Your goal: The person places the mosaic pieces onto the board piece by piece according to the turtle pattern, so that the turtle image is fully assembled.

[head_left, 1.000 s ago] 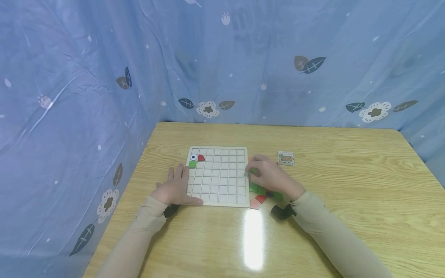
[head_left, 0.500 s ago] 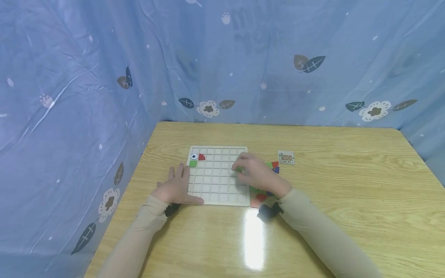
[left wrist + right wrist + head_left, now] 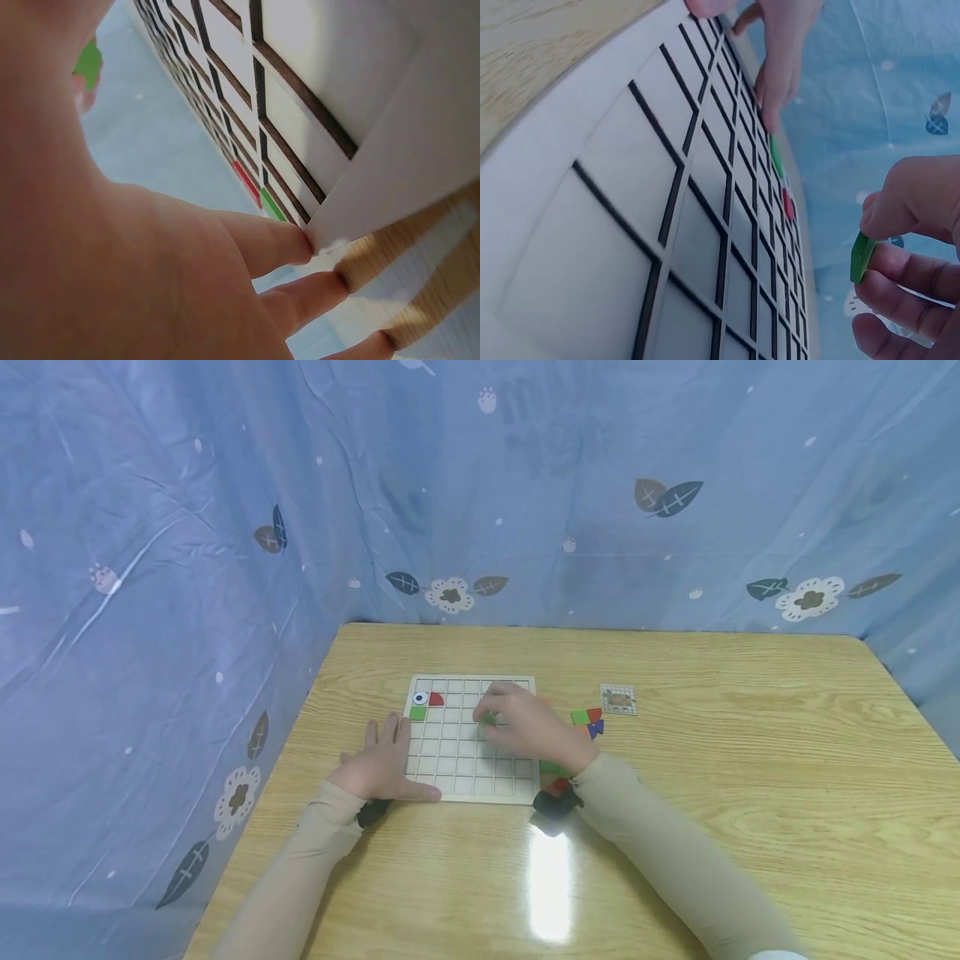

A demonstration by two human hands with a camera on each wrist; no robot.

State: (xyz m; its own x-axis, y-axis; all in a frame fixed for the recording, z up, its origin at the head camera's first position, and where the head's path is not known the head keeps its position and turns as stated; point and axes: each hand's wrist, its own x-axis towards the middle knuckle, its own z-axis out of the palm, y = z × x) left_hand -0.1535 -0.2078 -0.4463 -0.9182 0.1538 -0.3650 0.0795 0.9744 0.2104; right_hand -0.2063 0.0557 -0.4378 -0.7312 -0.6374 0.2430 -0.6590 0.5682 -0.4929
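A white grid board [image 3: 465,799] lies on the table. In its upper left cells sit an eye tile [image 3: 421,698], a red rounded tile [image 3: 437,699] and, below the eye, a green square tile [image 3: 417,714]. My left hand [image 3: 377,770] rests at the board's left edge, fingers spread and straight, thumb along the near edge. Over the board's right half, my right hand [image 3: 521,720] pinches a green tile [image 3: 862,257] between thumb and fingers, above the surface. In the left wrist view, fingertips [image 3: 300,244] touch the board's corner.
Right of the board lie several loose tiles, among them a green one [image 3: 580,717], a red one [image 3: 595,715] and a blue one [image 3: 596,728]; my right forearm partly covers the pile. Behind them is a small picture card [image 3: 618,700]. A blue curtain [image 3: 525,510] hangs behind the table.
My right hand has moved left from the loose tiles to over the board, carrying the green tile. My left hand stays at the board's edge.
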